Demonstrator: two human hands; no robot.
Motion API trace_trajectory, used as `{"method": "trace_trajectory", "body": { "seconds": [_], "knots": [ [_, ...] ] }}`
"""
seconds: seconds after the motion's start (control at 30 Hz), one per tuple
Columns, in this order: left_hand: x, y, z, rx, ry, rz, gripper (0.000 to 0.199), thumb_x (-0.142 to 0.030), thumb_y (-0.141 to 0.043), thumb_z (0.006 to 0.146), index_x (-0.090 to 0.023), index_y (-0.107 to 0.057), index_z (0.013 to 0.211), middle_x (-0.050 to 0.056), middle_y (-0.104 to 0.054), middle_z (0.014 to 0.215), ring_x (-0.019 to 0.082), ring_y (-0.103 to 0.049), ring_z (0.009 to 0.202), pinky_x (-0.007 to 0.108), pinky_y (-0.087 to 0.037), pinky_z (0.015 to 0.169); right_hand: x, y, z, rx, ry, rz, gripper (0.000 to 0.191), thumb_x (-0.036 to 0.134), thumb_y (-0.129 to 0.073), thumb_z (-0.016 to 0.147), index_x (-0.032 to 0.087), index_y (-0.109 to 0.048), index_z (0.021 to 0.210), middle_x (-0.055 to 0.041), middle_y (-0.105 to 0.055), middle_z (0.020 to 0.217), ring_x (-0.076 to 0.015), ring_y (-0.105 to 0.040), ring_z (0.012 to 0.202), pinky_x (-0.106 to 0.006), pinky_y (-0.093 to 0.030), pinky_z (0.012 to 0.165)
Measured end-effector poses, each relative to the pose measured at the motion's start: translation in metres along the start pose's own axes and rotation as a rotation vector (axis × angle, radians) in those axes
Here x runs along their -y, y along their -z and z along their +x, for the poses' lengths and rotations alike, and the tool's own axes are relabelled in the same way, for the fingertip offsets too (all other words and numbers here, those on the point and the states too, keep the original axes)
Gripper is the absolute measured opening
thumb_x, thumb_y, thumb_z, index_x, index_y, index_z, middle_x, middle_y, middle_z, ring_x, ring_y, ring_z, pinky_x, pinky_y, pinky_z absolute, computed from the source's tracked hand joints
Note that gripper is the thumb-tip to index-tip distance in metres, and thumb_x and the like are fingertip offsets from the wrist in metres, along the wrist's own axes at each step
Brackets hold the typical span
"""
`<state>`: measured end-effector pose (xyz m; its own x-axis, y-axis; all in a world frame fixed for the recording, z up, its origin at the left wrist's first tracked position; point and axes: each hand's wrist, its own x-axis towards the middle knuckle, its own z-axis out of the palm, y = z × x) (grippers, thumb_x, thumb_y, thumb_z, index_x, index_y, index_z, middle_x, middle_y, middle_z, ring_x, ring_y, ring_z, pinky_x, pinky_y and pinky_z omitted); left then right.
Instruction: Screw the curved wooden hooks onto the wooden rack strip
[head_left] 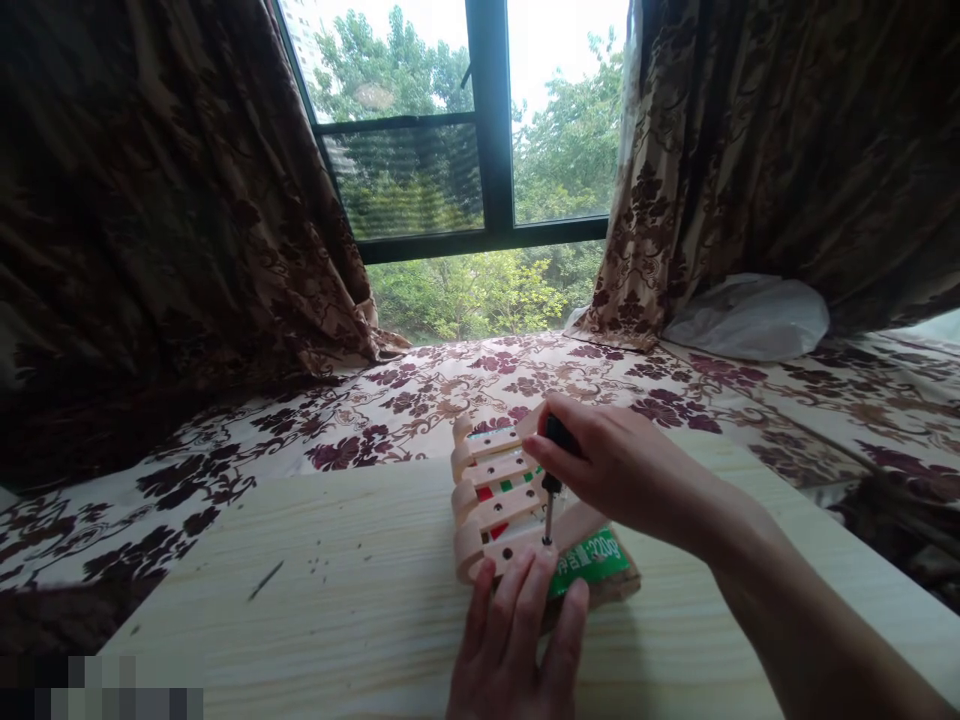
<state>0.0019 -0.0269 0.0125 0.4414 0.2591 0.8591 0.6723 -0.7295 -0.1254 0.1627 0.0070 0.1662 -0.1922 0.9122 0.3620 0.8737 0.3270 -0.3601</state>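
My right hand [600, 455] is closed round the black handle of a screwdriver [552, 482], whose metal shaft points down. Its tip meets the near end of a pale wooden piece [487, 505] made of several slats with rounded ends and dark holes. Under the wood lies a green-labelled package [596, 565], with bits of red and green showing between the slats. My left hand [517, 625] has its fingers spread, resting against the near edge of the wood and the package.
A light wooden board [337, 600] bears a thin dark sliver [266, 580] and small specks at the left. Behind it are a floral cloth [442, 385], a white plastic bag [750, 318], patterned curtains [652, 200] and a window.
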Motion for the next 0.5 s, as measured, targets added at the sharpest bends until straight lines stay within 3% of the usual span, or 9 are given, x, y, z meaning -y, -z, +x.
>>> {"method": "trace_trajectory", "body": {
  "seconds": [0.2,0.4,0.5],
  "knots": [
    [-0.0013,0.0002,0.0016,-0.031,-0.003,-0.015,0.030,-0.009,-0.052,0.081,-0.019,-0.066,0.106,0.012,-0.068,0.109,0.023,-0.052,0.120,0.044,-0.038,0.103,0.0037,0.0052,-0.0048,0.063,0.151,0.070,0.013,0.032,-0.048,0.088,0.021,-0.054,0.087,0.0029,-0.055,0.065,-0.0105,-0.042,0.054,-0.024,-0.028,0.053],
    [-0.0037,0.0004,0.0019,-0.033,0.005,-0.018,0.030,-0.008,-0.050,0.081,-0.019,-0.066,0.104,0.011,-0.066,0.113,0.022,-0.051,0.121,0.042,-0.037,0.102,0.0015,-0.0029,0.0004,-0.003,0.040,0.019,0.024,0.039,-0.045,0.090,0.019,-0.053,0.080,-0.0008,-0.057,0.066,-0.0125,-0.046,0.058,-0.026,-0.030,0.055],
    [-0.0029,0.0040,0.0047,0.026,-0.024,-0.004,0.034,-0.008,-0.053,0.078,-0.019,-0.065,0.108,0.011,-0.065,0.117,0.023,-0.050,0.121,0.039,-0.038,0.101,0.0011,-0.0002,-0.0009,0.001,0.056,0.002,0.023,0.040,-0.046,0.089,0.019,-0.054,0.082,0.0000,-0.056,0.065,-0.0122,-0.046,0.057,-0.025,-0.029,0.054]
  ]
}}
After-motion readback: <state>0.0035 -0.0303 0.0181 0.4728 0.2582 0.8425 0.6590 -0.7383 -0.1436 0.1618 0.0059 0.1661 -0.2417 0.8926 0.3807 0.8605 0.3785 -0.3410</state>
